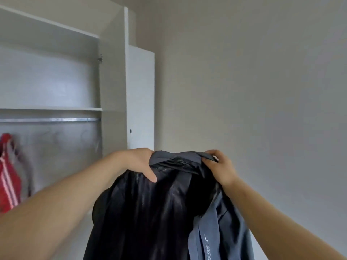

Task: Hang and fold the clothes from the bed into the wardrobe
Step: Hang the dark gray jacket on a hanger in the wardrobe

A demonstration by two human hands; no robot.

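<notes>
I grip the grey jacket (169,212) by its collar, left hand (139,162) and right hand (219,166) pinching it, ready for the rail (50,120) up-left, though I judge it first needs a hanger.

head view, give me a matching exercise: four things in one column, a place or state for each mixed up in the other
Things:
1 jacket
2 red striped garment
3 rail
4 wardrobe door

Places or states:
a metal, just under the shelf
b white, standing open
c grey, dark lining showing, held up in front
d far left edge of the view, hanging

Pairs: 1-c, 2-d, 3-a, 4-b
</notes>
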